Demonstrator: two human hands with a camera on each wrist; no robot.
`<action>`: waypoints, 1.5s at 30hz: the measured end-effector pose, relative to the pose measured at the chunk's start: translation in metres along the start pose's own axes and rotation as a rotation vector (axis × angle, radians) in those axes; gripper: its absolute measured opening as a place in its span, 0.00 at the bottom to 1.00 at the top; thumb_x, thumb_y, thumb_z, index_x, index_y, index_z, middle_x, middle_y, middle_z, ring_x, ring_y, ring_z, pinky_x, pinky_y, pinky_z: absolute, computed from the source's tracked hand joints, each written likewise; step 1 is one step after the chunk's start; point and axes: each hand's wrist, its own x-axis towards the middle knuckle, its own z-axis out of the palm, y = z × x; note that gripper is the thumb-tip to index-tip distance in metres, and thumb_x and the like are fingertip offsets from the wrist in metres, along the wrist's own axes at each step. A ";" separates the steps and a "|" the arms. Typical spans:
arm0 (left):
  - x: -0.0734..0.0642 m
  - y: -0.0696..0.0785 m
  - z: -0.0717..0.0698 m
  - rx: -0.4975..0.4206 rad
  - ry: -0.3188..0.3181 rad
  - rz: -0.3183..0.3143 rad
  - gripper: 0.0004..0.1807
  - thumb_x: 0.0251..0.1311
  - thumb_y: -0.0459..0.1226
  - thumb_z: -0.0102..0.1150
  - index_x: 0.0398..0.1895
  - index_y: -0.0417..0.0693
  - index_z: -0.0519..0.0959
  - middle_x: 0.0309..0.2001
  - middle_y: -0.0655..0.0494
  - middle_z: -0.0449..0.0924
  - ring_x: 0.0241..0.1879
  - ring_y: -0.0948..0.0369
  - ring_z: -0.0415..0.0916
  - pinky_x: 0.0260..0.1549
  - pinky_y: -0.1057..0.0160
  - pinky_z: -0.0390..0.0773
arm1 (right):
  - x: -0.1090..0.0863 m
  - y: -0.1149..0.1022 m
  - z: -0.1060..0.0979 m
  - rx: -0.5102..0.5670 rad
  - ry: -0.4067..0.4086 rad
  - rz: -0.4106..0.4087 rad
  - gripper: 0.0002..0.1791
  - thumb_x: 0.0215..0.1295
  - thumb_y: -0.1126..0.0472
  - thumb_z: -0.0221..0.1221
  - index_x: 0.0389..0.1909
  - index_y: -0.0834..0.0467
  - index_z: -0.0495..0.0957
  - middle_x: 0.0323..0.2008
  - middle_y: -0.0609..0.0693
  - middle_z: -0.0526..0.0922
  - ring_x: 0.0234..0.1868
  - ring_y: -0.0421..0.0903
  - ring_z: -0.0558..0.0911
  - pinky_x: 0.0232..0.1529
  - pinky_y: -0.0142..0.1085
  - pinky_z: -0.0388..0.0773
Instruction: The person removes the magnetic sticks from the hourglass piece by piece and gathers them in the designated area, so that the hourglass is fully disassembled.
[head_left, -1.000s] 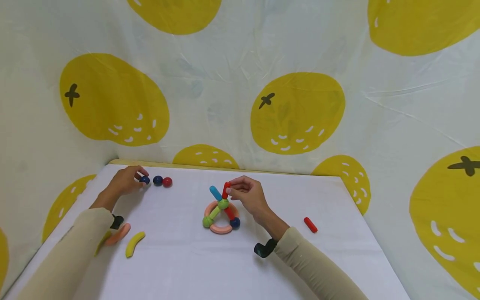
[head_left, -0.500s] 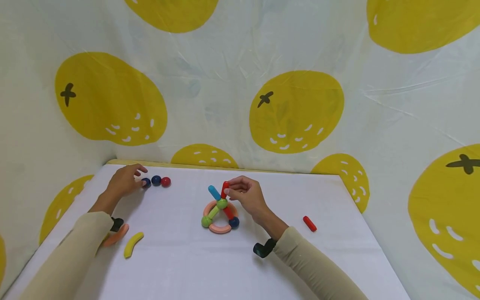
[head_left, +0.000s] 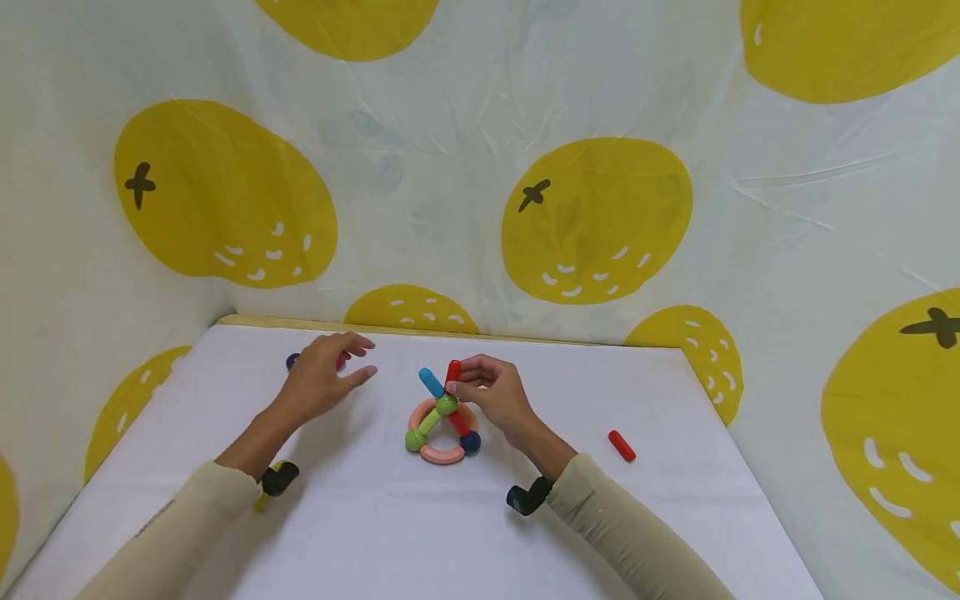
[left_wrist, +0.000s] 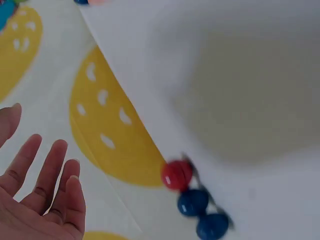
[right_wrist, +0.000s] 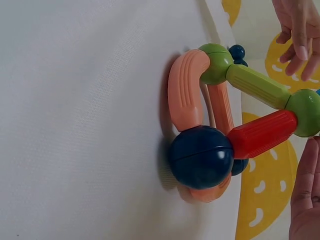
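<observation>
A toy of magnetic sticks and balls [head_left: 444, 425] stands mid-table: pink curved sticks [right_wrist: 186, 92] form a ring at its base, with a navy ball [right_wrist: 201, 156] and a green ball [right_wrist: 218, 64] on it. Straight green [right_wrist: 257, 86] and red sticks [right_wrist: 262, 134] slope up to a top green ball [head_left: 447, 405]. From that ball rise a blue stick [head_left: 431, 382] and a red stick [head_left: 453, 375]. My right hand [head_left: 497, 398] pinches the upright red stick between thumb and fingers. Left of the toy, my left hand [head_left: 322, 379] hovers with spread fingers, holding nothing.
A red ball [left_wrist: 176, 175] and two navy balls [left_wrist: 193, 202] touch in a row near the table's back edge, partly behind the left hand in the head view. A loose red stick [head_left: 622, 446] lies to the right. A yellow curved stick [head_left: 260, 502] shows beneath the left wrist.
My left hand has left the navy ball at the back left and moved right, toward the toy. My right hand stays at the upright red stick.
</observation>
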 end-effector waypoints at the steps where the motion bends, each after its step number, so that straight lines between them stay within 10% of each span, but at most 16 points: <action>1: -0.002 0.006 0.007 -0.018 -0.010 0.001 0.22 0.67 0.44 0.73 0.61 0.52 0.82 0.53 0.48 0.87 0.53 0.46 0.80 0.53 0.44 0.81 | 0.000 0.000 0.000 -0.009 0.002 0.004 0.15 0.65 0.63 0.73 0.52 0.55 0.86 0.46 0.55 0.90 0.45 0.47 0.87 0.47 0.35 0.88; 10: -0.017 0.045 0.062 -0.241 -0.118 -0.032 0.21 0.64 0.49 0.75 0.57 0.57 0.83 0.51 0.54 0.89 0.53 0.52 0.83 0.53 0.48 0.85 | -0.003 0.003 0.003 -0.118 -0.007 0.024 0.15 0.65 0.58 0.74 0.52 0.51 0.88 0.46 0.49 0.90 0.49 0.48 0.85 0.51 0.37 0.85; 19: -0.020 0.055 0.091 -0.365 -0.032 -0.059 0.17 0.58 0.47 0.80 0.46 0.58 0.83 0.40 0.63 0.88 0.46 0.59 0.82 0.46 0.57 0.84 | -0.005 0.010 0.003 -0.119 -0.039 -0.007 0.14 0.65 0.57 0.74 0.51 0.51 0.87 0.46 0.50 0.90 0.49 0.48 0.86 0.52 0.39 0.85; 35: -0.019 0.058 0.096 -0.399 -0.014 -0.062 0.15 0.59 0.47 0.79 0.45 0.58 0.84 0.39 0.62 0.87 0.41 0.60 0.82 0.41 0.63 0.84 | -0.004 0.014 -0.004 0.106 0.087 0.081 0.14 0.71 0.58 0.70 0.52 0.59 0.84 0.50 0.65 0.89 0.44 0.50 0.92 0.53 0.48 0.88; 45: -0.020 0.060 0.098 -0.405 -0.012 -0.055 0.15 0.59 0.47 0.79 0.44 0.59 0.84 0.38 0.63 0.87 0.41 0.60 0.82 0.40 0.63 0.84 | -0.018 0.013 -0.056 -0.166 0.190 0.104 0.15 0.67 0.55 0.73 0.52 0.54 0.86 0.43 0.54 0.90 0.49 0.64 0.88 0.46 0.38 0.89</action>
